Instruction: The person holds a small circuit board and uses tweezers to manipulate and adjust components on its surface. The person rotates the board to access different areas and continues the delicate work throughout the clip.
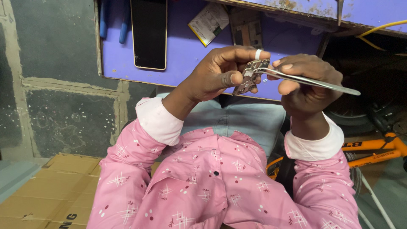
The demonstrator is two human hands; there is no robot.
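A small circuit board [248, 76] is held up in the air, above the person's lap and in front of the purple surface [186, 51]. The left hand [220, 74] has its fingers closed on the board, thumb against one face, and this seems to keep it steady and turned toward the eyes. The right hand [303, 82] has its fingers closed around metal tweezers [305, 80], and the tips touch the top part of the board, probably for fine work on it. On the purple surface lie a dark phone [149, 34], a flat battery [208, 22] and another phone part [246, 29]. Below is flat cardboard [51, 191] on the floor, and at the right stands an orange bicycle [373, 150].
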